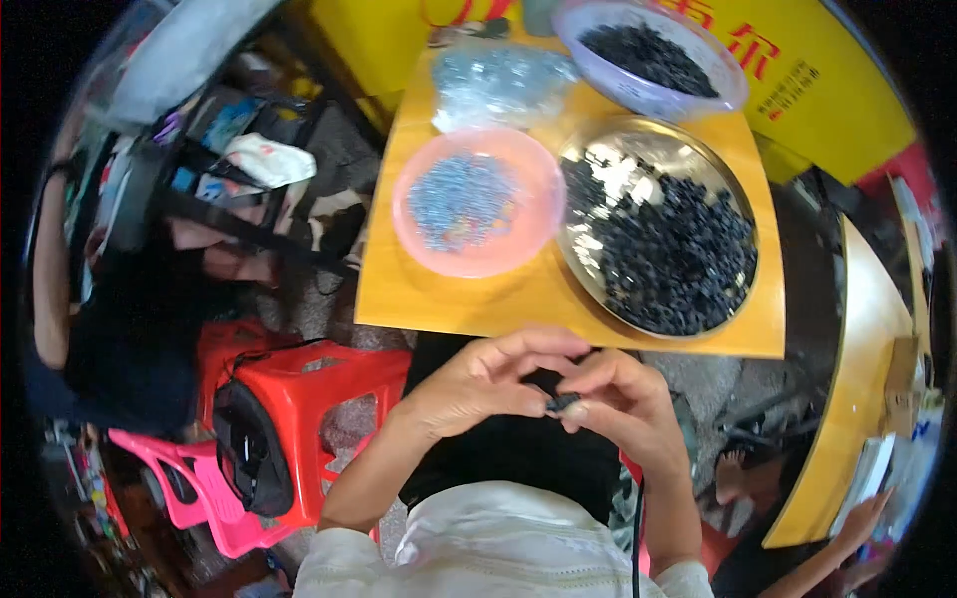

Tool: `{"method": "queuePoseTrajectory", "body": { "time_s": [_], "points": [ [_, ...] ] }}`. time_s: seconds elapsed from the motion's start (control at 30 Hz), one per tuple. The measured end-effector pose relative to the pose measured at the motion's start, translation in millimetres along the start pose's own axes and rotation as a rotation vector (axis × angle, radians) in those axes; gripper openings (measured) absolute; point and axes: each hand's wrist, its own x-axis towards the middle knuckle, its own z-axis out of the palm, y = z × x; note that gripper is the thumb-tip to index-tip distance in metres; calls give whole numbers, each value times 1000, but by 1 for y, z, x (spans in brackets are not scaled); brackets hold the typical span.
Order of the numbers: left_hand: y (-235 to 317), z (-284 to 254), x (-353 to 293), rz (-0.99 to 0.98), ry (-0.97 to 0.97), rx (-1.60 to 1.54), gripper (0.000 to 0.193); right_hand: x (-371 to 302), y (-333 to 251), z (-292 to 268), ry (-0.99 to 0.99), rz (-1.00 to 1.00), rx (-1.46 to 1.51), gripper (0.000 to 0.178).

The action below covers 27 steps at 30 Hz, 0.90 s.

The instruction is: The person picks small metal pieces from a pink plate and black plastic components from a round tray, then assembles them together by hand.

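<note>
"While I stand here watching, what are those hands busy with?"

"Close fingertip work, I'd judge, on a small black part (560, 404). The left hand (485, 381) and right hand (638, 407) both pinch it; whether it's one piece or two joined, I can't tell."

"And the next move?"

"It calls for a steady grip and fine control, I'd say."

"Count what's around them."

"With the hands as clock centre: one yellow tabletop (469, 307) at twelve. On it, one pink bowl (543, 239) at eleven, holding silvery-blue pieces (459, 199); one shiny metal tray (688, 154) at one, heaped with black pieces (678, 254); beyond, between twelve and one, one lavender basin (638, 103) of dark pieces (653, 60); one clear plastic bag (503, 85) just before twelve. The loose pieces lie too thick to count."
</note>
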Motion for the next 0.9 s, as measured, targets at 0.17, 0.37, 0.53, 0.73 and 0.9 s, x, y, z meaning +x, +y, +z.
{"method": "queuePoseTrajectory", "body": {
  "time_s": [0.17, 0.37, 0.53, 0.73, 0.9],
  "points": [
    [-2, -13, -12, -71, -172, 89, 41, -5, 7, 1, -3, 5, -31, 16],
    [-24, -27, -29, 91, -274, 120, 42, -8, 8, 19, -3, 160, -128, 16],
    [-37, -21, -30, 89, -259, 54, 36, -28, 20, 15, 100, 205, -245, 12],
    [-4, 9, -39, 13, -225, -182, 27, -46, 18, 17, 120, 199, -423, 13],
    [-8, 17, -45, -158, -125, -175, 24, -76, 28, 13, 44, 91, -574, 14]
  ]
}}
